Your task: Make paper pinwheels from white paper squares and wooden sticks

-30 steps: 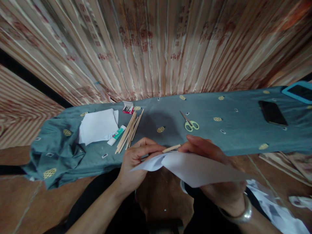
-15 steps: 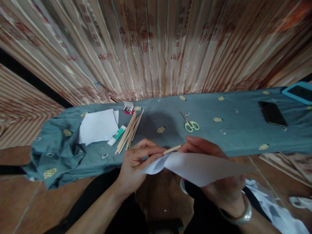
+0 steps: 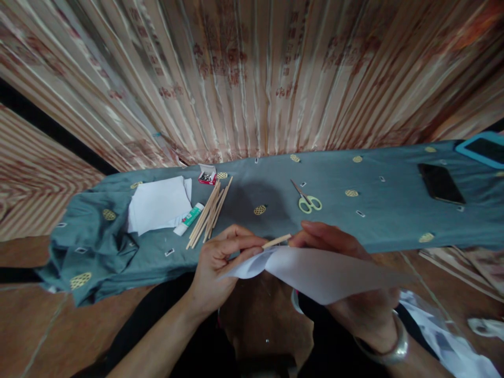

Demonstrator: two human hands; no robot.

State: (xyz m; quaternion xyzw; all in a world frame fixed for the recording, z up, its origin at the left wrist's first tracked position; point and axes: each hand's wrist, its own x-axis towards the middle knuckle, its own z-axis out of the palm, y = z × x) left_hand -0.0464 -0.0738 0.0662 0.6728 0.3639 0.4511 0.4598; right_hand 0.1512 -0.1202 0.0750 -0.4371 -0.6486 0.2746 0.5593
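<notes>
"So, what's held, left to right?"

"My left hand point(image 3: 218, 260) pinches the stick point(image 3: 276, 241) and, below it, the paper point(image 3: 323, 273), both up between my hands. My right hand point(image 3: 340, 239) touches the stick's other end; the paper hides whether its fingers grip."

"And the handling?"

"I'd judge the stick light and stiff, best taken by its ends; the paper soft, easily creased, so pinch its edges."

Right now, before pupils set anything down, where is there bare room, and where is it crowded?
The widest bare patch lies between scissors and phone; a smaller one, between sticks and scissors. Crowded: the left part, where paper stack, glue, sticks and box cluster. Left hand, sheet and right hand fill the near middle.
</notes>
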